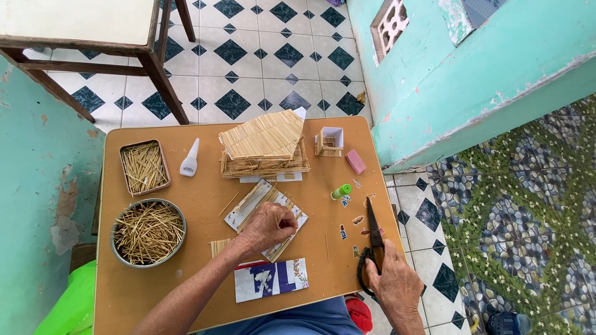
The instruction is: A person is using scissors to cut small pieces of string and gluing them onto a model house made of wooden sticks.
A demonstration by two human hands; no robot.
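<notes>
Two hands work: left hand [268, 224] clenched, pressing the stick panel [264, 214] (glue may smear) — right hand [392, 282] grasping scissors [373, 239], whose blades could nick.

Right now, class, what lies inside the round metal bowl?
The round metal bowl holds a heap of thin straw-coloured sticks. They cover its bottom, so anything beneath them cannot be seen.

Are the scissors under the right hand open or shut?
Shut. The black scissors lie flat on the table, their blades together in one dark point aimed away from the person. The right hand rests on the handles.
</notes>
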